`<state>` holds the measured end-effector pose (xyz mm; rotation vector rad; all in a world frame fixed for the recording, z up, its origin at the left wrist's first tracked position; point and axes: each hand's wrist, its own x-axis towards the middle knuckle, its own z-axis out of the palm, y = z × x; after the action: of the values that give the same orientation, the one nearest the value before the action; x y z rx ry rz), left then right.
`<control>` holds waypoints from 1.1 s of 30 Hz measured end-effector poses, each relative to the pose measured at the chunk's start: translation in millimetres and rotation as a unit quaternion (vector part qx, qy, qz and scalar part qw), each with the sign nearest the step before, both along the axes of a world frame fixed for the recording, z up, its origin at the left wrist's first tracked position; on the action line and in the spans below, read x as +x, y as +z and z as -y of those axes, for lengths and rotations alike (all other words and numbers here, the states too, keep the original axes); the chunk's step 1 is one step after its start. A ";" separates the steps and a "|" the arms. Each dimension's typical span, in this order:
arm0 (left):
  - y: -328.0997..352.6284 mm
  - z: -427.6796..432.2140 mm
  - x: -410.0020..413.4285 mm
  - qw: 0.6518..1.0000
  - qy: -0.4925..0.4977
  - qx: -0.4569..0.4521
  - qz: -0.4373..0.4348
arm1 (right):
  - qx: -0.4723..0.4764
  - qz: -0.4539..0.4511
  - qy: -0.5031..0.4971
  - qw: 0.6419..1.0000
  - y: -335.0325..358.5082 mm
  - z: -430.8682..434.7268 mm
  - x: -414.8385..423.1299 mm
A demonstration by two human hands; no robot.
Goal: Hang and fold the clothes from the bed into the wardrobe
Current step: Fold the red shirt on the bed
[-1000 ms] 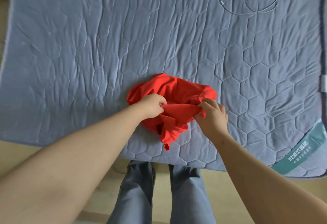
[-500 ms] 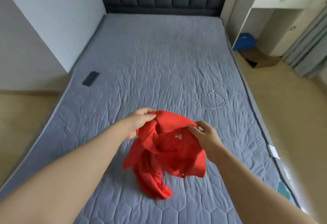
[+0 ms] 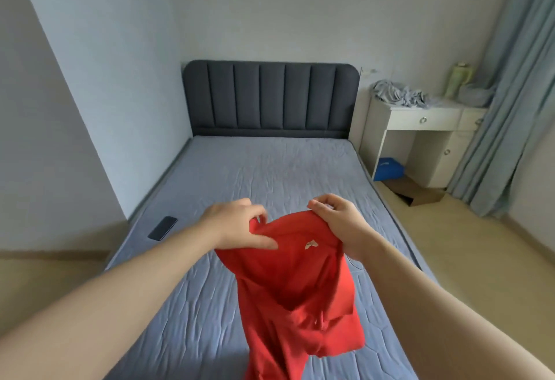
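A small pale label inside the collar was unreadable. The left hand (image 3: 237, 223) and right hand (image 3: 339, 223) pinched the red cotton shirt (image 3: 295, 295), hanging above the grey quilted bed (image 3: 270, 175).

Red garment (image 3: 295, 283), hanging crumpled above the grey-blue bed (image 3: 270, 169)

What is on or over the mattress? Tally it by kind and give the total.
Red garment, held up by the left hand and the right hand: 1
Phone: 1
Cable, mostly hidden behind the right wrist: 1
Total: 3
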<state>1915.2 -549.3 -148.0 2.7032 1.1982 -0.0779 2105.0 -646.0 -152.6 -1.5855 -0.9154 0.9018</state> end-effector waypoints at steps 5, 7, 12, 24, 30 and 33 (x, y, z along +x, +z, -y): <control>0.7 -3.1 -4.7 0.976 0.059 0.210 -0.025 | -0.006 0.247 0.090 0.965 10.0 -9.4 -9.7; 5.5 -8.7 -4.7 0.978 0.119 0.166 0.048 | -0.041 0.347 0.124 0.929 7.3 -12.7 -14.6; 12.8 -17.0 -7.8 0.956 0.194 0.019 0.219 | -0.099 0.519 0.076 0.846 -7.9 -14.7 -15.3; 11.7 -24.8 -29.2 0.952 0.235 0.084 0.175 | -0.091 0.300 -0.055 0.948 -26.5 -15.3 -14.9; 3.7 -20.6 -31.3 0.913 0.325 0.021 0.244 | -0.161 0.352 -0.033 0.921 -19.6 -8.9 -21.4; 5.5 -16.4 -30.1 0.904 0.312 -0.054 0.288 | -0.120 0.237 -0.072 0.961 -17.0 -2.6 -20.4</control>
<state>1885.1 -532.9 -142.5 1.8975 1.6851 0.6663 2084.6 -643.4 -169.7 -2.1034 -1.0280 0.5509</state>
